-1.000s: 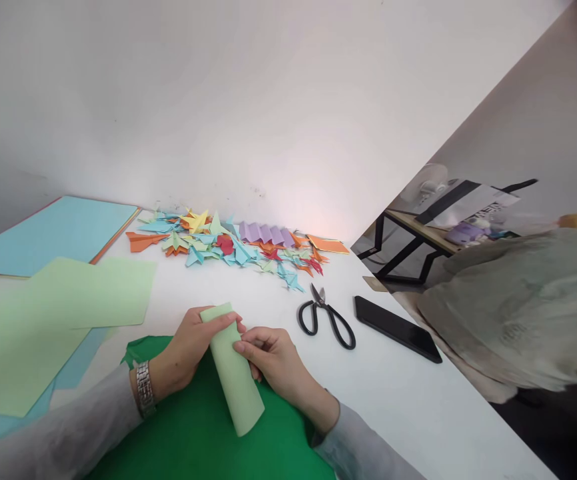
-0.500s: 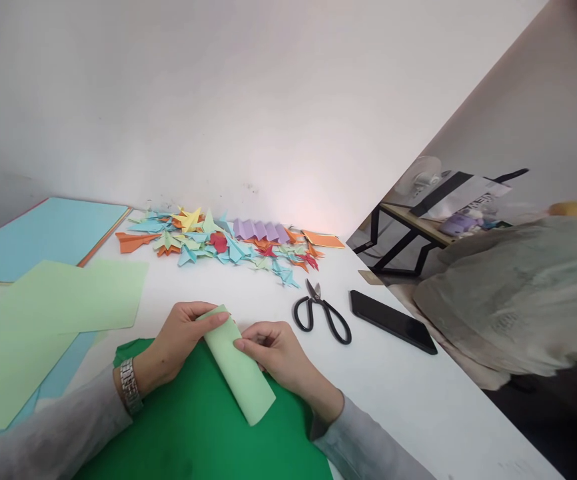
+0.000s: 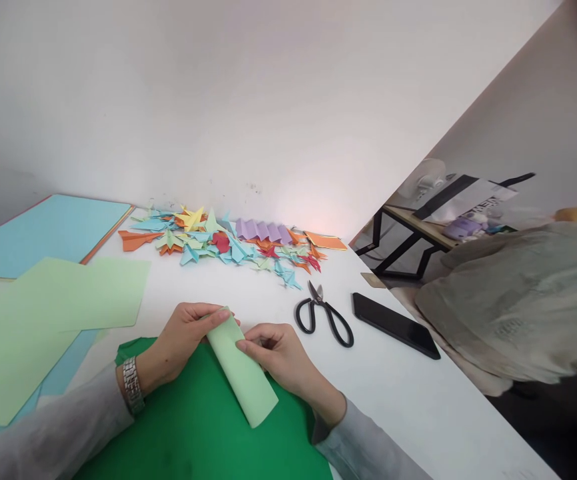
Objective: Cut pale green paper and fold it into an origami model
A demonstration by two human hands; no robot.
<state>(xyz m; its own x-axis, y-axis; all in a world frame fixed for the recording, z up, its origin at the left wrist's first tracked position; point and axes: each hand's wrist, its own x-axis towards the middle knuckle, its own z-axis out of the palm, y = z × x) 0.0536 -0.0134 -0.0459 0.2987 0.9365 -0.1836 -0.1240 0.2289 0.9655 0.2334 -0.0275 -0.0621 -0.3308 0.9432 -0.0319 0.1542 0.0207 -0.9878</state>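
A folded strip of light green paper (image 3: 245, 381) slants over a green cloth-like surface (image 3: 188, 427), its lower end nearest me. My left hand (image 3: 188, 339) pinches its upper end, thumb on top and fingers behind. At its right long edge, my right hand (image 3: 279, 352) grips the paper between thumb and curled fingers. The fingertips behind the paper are partly hidden. To the right of my right hand, black-handled scissors (image 3: 324, 313) lie on the white table with their blades a little apart.
Light green sheets (image 3: 93, 293) and a light blue stack (image 3: 53, 233) lie at the left. Folded paper shapes in several colours (image 3: 218, 243) line the wall. A black phone-like slab (image 3: 396, 325) rests near the table's right edge. Beyond it is light-coloured fabric (image 3: 508, 307).
The view has shifted slightly, so most things appear a little farther right. Both hands keep their hold on the green paper strip, with hardly any movement.
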